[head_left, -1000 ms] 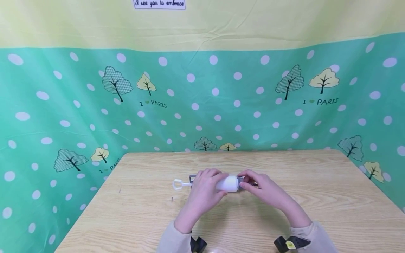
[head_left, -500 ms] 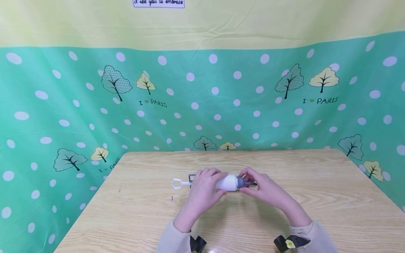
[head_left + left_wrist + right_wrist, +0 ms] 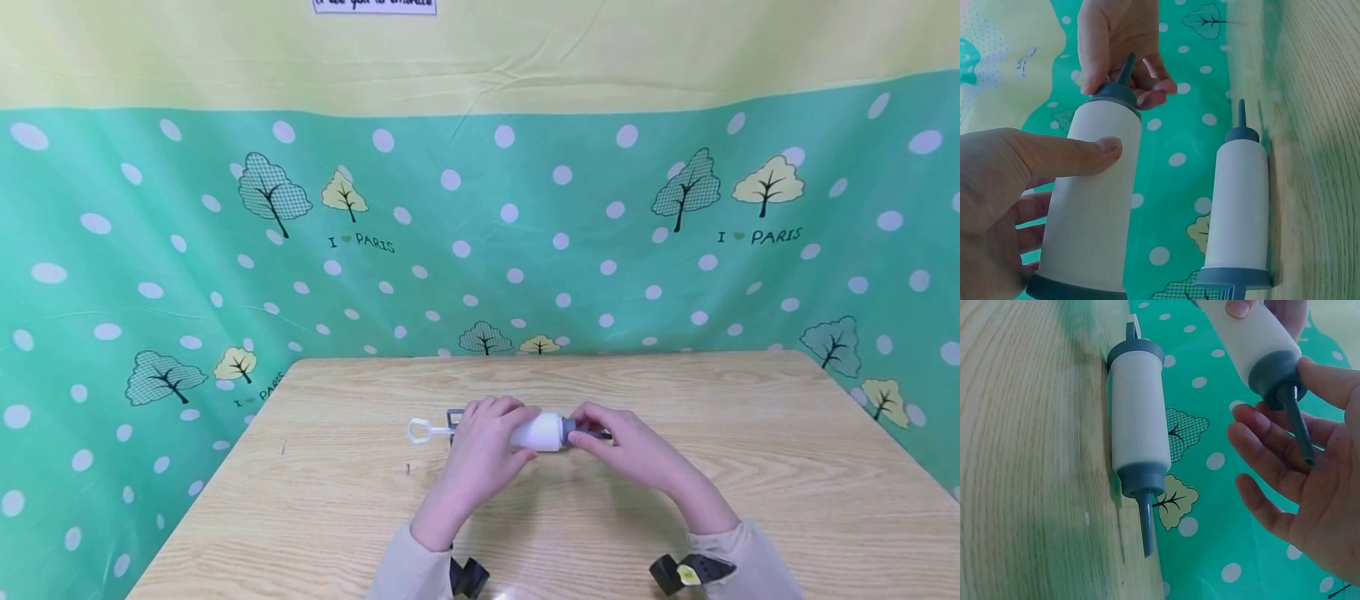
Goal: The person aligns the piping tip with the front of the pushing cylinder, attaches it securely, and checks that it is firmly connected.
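Note:
My left hand (image 3: 483, 446) grips the white barrel of a large plastic syringe (image 3: 542, 433), thumb laid across its side. A grey tapered nozzle cap (image 3: 1275, 372) closes the syringe's right end. My right hand (image 3: 618, 442) pinches this cap between thumb and fingertips, and the spout points toward its palm. Near the held one, a second white syringe (image 3: 1140, 412) lies on the table with its own grey nozzle; in the head view the hands mostly hide it. A white ring handle (image 3: 422, 432) and a grey handle (image 3: 453, 417) stick out left of my left hand.
The wooden table (image 3: 300, 500) runs back to a green dotted cloth (image 3: 510, 275) hanging behind it. A small dark mark or bit (image 3: 408, 469) shows on the tabletop left of my left hand. Both wrists wear black camera mounts.
My right thumb and fingers opened slightly around the nozzle cap half a second ago and have closed on it again, the thumb now higher. My left hand keeps its grip on the barrel.

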### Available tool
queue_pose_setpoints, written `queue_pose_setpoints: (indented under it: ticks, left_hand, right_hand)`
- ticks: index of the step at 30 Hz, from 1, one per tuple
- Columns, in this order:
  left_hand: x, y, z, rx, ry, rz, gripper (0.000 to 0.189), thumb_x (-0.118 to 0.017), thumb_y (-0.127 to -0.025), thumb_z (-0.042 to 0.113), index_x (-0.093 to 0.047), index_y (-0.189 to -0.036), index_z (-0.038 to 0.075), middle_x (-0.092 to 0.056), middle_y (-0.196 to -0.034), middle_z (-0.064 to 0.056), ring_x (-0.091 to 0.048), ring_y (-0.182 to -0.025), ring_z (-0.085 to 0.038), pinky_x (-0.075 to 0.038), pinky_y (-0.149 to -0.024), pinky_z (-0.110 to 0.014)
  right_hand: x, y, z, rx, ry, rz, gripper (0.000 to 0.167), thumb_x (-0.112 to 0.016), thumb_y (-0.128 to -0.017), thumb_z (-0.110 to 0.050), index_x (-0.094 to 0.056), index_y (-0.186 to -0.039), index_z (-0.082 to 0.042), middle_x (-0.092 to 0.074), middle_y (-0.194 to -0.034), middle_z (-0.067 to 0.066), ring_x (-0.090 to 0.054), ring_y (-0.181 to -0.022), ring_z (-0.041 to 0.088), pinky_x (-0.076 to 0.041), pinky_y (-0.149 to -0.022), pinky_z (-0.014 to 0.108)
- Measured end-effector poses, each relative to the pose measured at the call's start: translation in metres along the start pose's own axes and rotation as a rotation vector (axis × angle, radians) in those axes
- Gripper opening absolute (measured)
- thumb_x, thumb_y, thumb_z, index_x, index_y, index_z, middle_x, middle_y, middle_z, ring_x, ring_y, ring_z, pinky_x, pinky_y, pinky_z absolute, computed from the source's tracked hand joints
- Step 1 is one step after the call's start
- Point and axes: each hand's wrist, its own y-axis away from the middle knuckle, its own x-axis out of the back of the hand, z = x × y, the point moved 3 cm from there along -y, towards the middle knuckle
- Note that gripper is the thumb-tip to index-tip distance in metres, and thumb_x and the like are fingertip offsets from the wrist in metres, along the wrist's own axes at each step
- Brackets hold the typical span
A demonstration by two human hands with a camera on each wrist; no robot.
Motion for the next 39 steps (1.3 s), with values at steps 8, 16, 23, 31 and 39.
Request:
queue_pose_setpoints:
  ticks: [8, 16, 23, 31, 39]
  left_hand:
    - [0.0016, -0.0008, 0.0022, -0.012, -0.007, 0.005, 0.048, -0.080, -0.064, 0.029, -0.065, -0.109, 0.020, -0.064, -0.104, 0.003, -0.057, -0.095, -0.016, -0.043, -0.083, -0.035]
    - [0.0021, -0.0001, 0.0028, -0.012, -0.008, -0.002, 0.047, -0.080, -0.065, 0.028, -0.065, -0.108, 0.020, -0.064, -0.104, 0.002, -0.057, -0.096, -0.017, -0.043, -0.084, -0.037]
    - [0.0017, -0.0005, 0.0024, -0.006, -0.001, -0.011, 0.047, -0.080, -0.065, 0.028, -0.065, -0.109, 0.020, -0.064, -0.104, 0.002, -0.057, -0.097, -0.017, -0.043, -0.084, -0.036]
    - [0.0022, -0.0003, 0.0026, -0.004, -0.001, -0.011, 0.049, -0.080, -0.064, 0.028, -0.065, -0.110, 0.020, -0.064, -0.105, 0.002, -0.057, -0.097, -0.016, -0.043, -0.085, -0.035]
    - [0.0022, -0.0001, 0.0026, -0.008, 0.004, -0.009, 0.049, -0.081, -0.063, 0.028, -0.065, -0.109, 0.020, -0.065, -0.104, 0.002, -0.057, -0.096, -0.016, -0.042, -0.084, -0.035]
  right_hand:
    - [0.0026, -0.0015, -0.0006, -0.002, 0.037, 0.002, 0.026, -0.044, -0.094, -0.037, -0.061, -0.092, -0.017, -0.058, -0.080, -0.005, -0.048, -0.069, 0.006, -0.042, -0.060, 0.023]
    - [0.0014, -0.0023, 0.0013, 0.018, 0.048, -0.003, 0.026, -0.043, -0.095, -0.035, -0.061, -0.088, -0.017, -0.053, -0.076, -0.008, -0.047, -0.066, 0.005, -0.041, -0.058, 0.022]
    - [0.0012, -0.0008, 0.0018, -0.010, -0.001, 0.000, 0.030, -0.046, -0.094, -0.038, -0.060, -0.105, -0.014, -0.061, -0.091, -0.007, -0.054, -0.079, 0.007, -0.046, -0.068, 0.024]
    - [0.0034, -0.0004, -0.0038, 0.123, 0.000, 0.093, 0.044, -0.072, -0.076, -0.024, -0.055, -0.114, -0.011, -0.061, -0.103, -0.004, -0.058, -0.090, 0.015, -0.050, -0.078, 0.032]
    - [0.0045, -0.0004, -0.0041, 0.173, -0.003, 0.148, 0.041, -0.076, -0.072, -0.018, -0.057, -0.108, -0.013, -0.061, -0.105, -0.004, -0.056, -0.092, 0.017, -0.052, -0.075, 0.030]
